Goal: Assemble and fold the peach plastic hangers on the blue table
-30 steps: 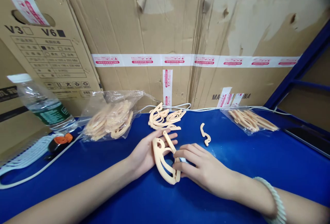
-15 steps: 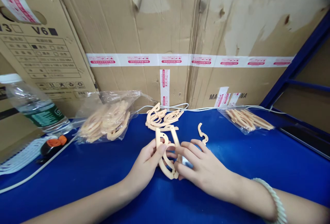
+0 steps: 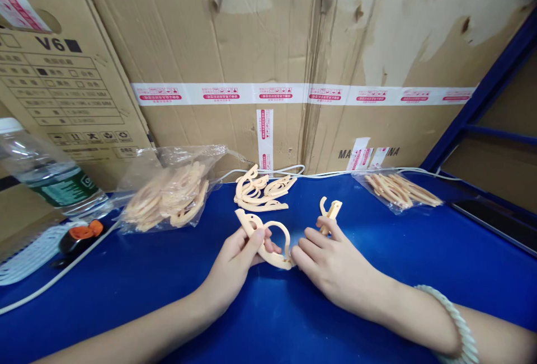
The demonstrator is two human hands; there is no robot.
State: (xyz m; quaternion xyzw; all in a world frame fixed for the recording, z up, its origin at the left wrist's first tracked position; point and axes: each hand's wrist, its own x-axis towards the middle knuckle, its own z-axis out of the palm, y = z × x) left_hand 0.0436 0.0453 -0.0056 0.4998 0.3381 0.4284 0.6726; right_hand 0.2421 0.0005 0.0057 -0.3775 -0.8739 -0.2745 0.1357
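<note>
My left hand (image 3: 239, 255) is closed around a beige plastic folding hanger arm (image 3: 274, 259), thumb on top. A curved hanger hook (image 3: 282, 230) loops up from that arm, joined near its lower right end. Close by on the right, my right hand (image 3: 325, 260) is closed with its fingers curled round another beige hanger arm (image 3: 334, 210). Only the upper end of this arm shows above the fingers; the rest is hidden. Just behind it, the tip of a loose beige hook (image 3: 323, 206) shows, its lower part covered by the hand.
Several loose hanger parts (image 3: 262, 190) lie ahead on the blue table (image 3: 260, 319). Clear bags of parts lie left (image 3: 168, 199) and right (image 3: 403, 189). At left are a water bottle (image 3: 62, 185) and an orange-black object (image 3: 81, 236). Cardboard (image 3: 235, 135) stands behind a white cable (image 3: 327, 174).
The hanger arm in my right hand has come away from the left-hand piece and moved right, over the loose hook. My left hand has tilted its piece leftward.
</note>
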